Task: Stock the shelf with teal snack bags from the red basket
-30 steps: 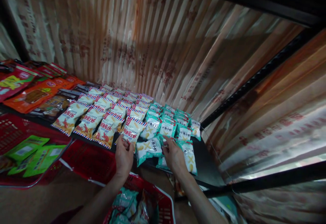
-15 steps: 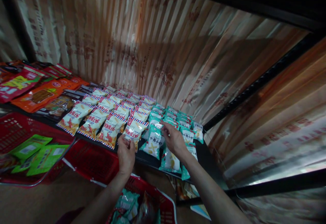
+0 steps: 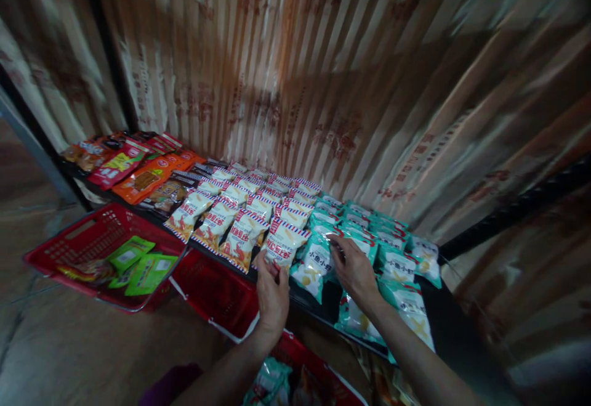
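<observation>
Head view shows a black shelf (image 3: 457,326) much of whose stretch is laid with snack packets. To judge by how things lie, the red-and-blue-edged packets look settled — their ranks run fairly even — while the teal group looks less finished, its front packets (image 3: 410,307) sitting askew near the shelf's front edge. More teal packets (image 3: 272,375) lie off the shelf, in the lower red basket (image 3: 295,345); green packets (image 3: 150,273) lie in another basket (image 3: 50,249) to the left.

The front teal packet (image 3: 311,267) is on the shelf between the two hands, just beside the striped packet (image 3: 284,243). It is plump and glossy, white in the middle with teal ends and dark lettering, its lower end angled toward the front edge. The right hand (image 3: 357,270) has bent fingers at its upper right side; the left hand's (image 3: 272,298) fingers touch the striped packet's lower end — whether either hand pinches, I cannot tell.
</observation>
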The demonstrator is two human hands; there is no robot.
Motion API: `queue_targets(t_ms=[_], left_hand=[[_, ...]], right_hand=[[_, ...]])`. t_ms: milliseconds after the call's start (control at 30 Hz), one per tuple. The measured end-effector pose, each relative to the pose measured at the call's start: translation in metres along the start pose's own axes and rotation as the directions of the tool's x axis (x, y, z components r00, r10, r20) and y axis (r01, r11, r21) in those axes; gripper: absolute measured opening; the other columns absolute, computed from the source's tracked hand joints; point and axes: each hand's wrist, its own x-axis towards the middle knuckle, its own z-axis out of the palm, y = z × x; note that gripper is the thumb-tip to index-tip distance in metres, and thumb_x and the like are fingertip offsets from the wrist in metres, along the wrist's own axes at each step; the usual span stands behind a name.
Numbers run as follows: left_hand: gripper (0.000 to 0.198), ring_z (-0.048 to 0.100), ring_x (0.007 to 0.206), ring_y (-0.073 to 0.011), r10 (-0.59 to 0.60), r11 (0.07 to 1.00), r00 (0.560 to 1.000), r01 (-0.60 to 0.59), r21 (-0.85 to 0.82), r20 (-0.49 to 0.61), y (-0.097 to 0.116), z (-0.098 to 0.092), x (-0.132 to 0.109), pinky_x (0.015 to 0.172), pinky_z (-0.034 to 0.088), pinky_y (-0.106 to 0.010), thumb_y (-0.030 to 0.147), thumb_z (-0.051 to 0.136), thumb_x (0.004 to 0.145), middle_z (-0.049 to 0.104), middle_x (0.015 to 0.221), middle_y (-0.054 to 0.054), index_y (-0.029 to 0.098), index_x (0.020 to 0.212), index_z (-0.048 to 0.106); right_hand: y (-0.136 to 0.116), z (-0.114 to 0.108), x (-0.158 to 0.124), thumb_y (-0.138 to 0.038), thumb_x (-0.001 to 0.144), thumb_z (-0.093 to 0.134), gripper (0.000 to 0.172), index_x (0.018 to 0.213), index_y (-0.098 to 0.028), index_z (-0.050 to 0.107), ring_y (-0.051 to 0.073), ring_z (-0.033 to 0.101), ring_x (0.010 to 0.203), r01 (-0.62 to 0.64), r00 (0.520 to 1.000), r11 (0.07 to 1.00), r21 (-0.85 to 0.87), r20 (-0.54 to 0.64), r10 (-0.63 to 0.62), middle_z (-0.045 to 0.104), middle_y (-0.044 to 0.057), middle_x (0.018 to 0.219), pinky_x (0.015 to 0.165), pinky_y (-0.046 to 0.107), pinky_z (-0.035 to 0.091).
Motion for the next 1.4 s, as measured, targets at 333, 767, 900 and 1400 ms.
queue_targets(t_ms=[333,767,900,1400], left_hand=[[0.05,0.064,0.088,-0.018,0.044,0.997,0.998,-0.047,0.056,0.047,-0.004,-0.011,-0.008,0.079,0.052,-0.032,0.025,0.051,0.084,0.063,0.103,-0.011,0.016,0.132,0.036],[0.018,0.059,0.082,-0.0174,0.188,0.946,0.968,-0.225,0.235,0.167,-0.004,-0.013,-0.03,0.078,0.049,-0.033,0.02,0.044,0.087,0.058,0.086,-0.005,0.017,0.103,0.051],[0.02,0.059,0.091,-0.0193,0.29,0.865,0.911,-0.38,0.327,0.292,-0.004,-0.009,-0.044,0.078,0.05,-0.033,0.019,0.042,0.089,0.059,0.097,-0.008,0.019,0.104,0.055],[0.037,0.039,0.123,-0.0319,0.509,0.595,0.835,-0.517,0.615,0.21,0.007,-0.008,-0.013,0.099,0.038,-0.049,0.017,0.052,0.085,0.041,0.131,-0.015,0.021,0.121,0.06]], right_hand=[[-0.003,0.007,-0.005,-0.027,0.084,0.04,0.03,0.095,-0.017,0.067,0.025,0.063,0.085,-0.078,0.997,0.993,-0.085,-0.023,0.076,0.068,0.011,0.09,0.083,0.043,0.05],[-0.011,0.007,-0.011,-0.034,0.087,0.041,0.034,0.094,-0.016,0.068,0.024,0.061,0.09,-0.159,0.987,0.984,-0.084,-0.038,0.157,0.068,0.011,0.091,0.086,0.04,0.047],[-0.012,0.006,-0.012,-0.032,0.087,0.042,0.031,0.092,-0.017,0.069,0.023,0.061,0.09,-0.171,0.985,0.982,-0.074,-0.028,0.169,0.069,0.01,0.091,0.087,0.037,0.047],[-0.013,0.005,-0.006,-0.029,0.087,0.043,0.03,0.088,-0.015,0.069,0.023,0.064,0.087,-0.195,0.981,0.98,-0.029,-0.012,0.195,0.069,0.011,0.089,0.083,0.035,0.048]])
